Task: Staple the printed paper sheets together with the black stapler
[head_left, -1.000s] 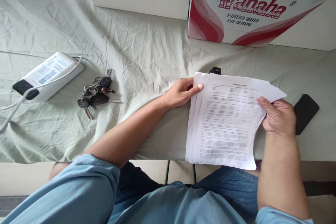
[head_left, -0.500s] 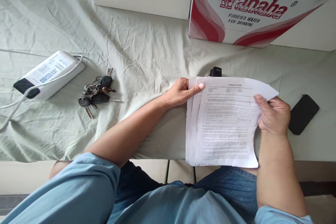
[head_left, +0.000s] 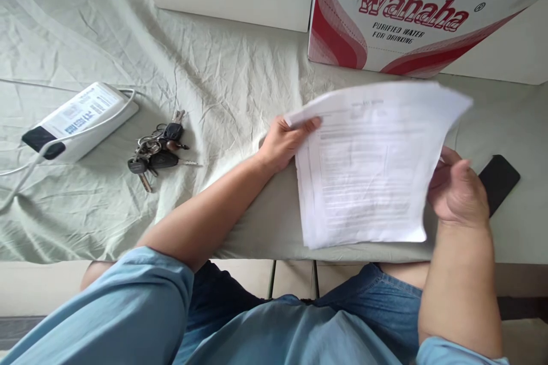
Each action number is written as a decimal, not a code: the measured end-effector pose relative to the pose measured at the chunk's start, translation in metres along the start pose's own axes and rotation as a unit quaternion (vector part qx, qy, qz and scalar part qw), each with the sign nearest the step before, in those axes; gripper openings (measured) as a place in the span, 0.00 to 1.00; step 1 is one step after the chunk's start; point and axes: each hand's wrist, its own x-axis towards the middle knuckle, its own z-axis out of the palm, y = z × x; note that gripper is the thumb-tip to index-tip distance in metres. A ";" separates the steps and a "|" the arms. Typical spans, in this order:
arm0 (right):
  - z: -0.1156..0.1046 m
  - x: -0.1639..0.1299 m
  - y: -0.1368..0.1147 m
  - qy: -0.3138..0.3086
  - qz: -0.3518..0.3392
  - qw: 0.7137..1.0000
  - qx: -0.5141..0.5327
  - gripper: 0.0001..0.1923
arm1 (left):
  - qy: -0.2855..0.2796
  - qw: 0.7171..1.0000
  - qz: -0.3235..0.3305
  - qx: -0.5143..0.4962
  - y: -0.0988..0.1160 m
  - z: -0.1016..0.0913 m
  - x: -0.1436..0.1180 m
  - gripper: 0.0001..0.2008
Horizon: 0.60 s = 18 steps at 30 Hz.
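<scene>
A stack of printed white sheets [head_left: 368, 171] is lifted over the table's front edge, blurred by motion. My left hand [head_left: 280, 142] pinches the stack's upper left corner, thumb on top. At the stack's right edge is my right hand [head_left: 458, 191], fingers curled behind the paper; its grip on the sheets is hard to make out. The papers rise toward the box at the back.
A wrinkled pale green cloth [head_left: 214, 80] covers the table. A bunch of keys [head_left: 156, 151] lies left of my left hand, with a white power bank and cable [head_left: 77, 120] beyond. A black phone [head_left: 499, 179] lies right. A red-and-white Wahaha water box [head_left: 406, 11] stands behind.
The stack has been lifted up and away from me, its top edge swinging toward the box. Both hands rose with it. The small black object behind the papers is now hidden.
</scene>
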 end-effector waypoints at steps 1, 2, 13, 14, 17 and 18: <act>0.000 -0.001 -0.005 -0.007 0.003 1.000 0.023 0.36 | 0.033 0.999 0.014 -0.035 -0.002 0.000 0.004 0.35; 0.003 -0.002 -0.010 -0.012 -0.004 0.999 0.039 0.37 | 0.060 0.996 0.029 -0.065 -0.004 0.000 0.008 0.36; 0.040 -0.009 -0.003 0.069 -0.167 0.983 0.001 0.36 | 0.009 0.993 0.036 -0.113 0.006 -0.008 0.010 0.38; 0.033 -0.003 -0.005 0.072 -0.215 0.974 -0.002 0.36 | -0.016 0.994 0.035 -0.100 0.009 -0.011 0.009 0.35; 0.007 0.015 -0.011 0.050 -0.317 0.947 -0.024 0.46 | -0.085 0.994 0.060 -0.043 0.014 -0.024 0.011 0.27; 0.000 0.019 -0.012 0.044 -0.331 0.942 -0.029 0.49 | -0.103 0.991 0.079 -0.021 0.015 -0.029 0.013 0.27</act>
